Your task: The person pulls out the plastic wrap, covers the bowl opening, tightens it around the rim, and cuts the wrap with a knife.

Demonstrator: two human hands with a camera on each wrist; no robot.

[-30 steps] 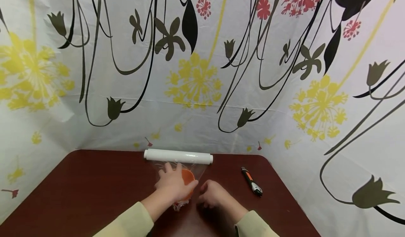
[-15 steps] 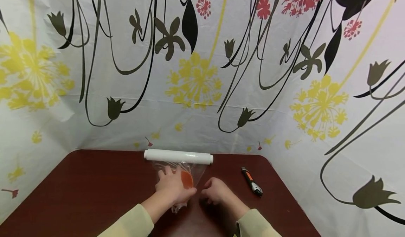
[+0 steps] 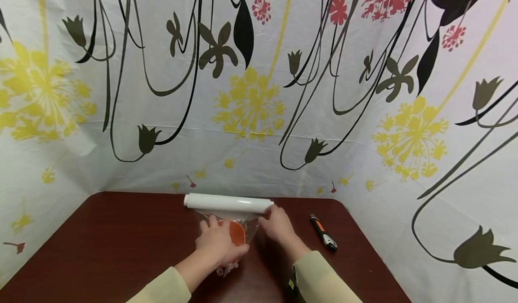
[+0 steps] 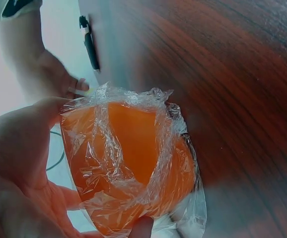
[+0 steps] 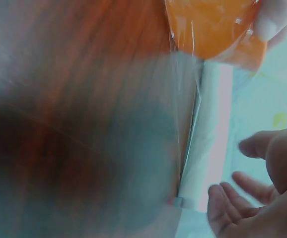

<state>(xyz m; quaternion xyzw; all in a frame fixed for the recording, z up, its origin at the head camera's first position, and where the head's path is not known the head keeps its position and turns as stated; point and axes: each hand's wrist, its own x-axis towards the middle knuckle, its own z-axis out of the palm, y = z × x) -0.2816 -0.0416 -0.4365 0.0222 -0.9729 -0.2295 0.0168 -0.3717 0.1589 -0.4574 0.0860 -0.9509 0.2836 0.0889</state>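
Note:
An orange bowl (image 3: 238, 233), wrapped in crinkled cling film, is in my left hand (image 3: 216, 243). The fingers and thumb curl round its sides; in the left wrist view the film bunches over the bowl (image 4: 133, 148). From the bowl, clear film (image 3: 252, 225) stretches back to a white cling film roll (image 3: 226, 202). My right hand (image 3: 278, 224) is beside the roll's right end. In the right wrist view that hand (image 5: 277, 188) has its thumb and fingers apart, near the end of the roll (image 5: 205, 134); no grip on it shows.
A utility knife (image 3: 323, 234) with black and orange handle lies on the dark red-brown table (image 3: 133, 244), right of my right hand. Flower-patterned sheeting (image 3: 251, 168) hangs behind the table and along both sides.
My right hand has moved forward from beside the bowl to the roll's right end. My left hand and the bowl have shifted slightly left and nearer. The roll has turned slightly.

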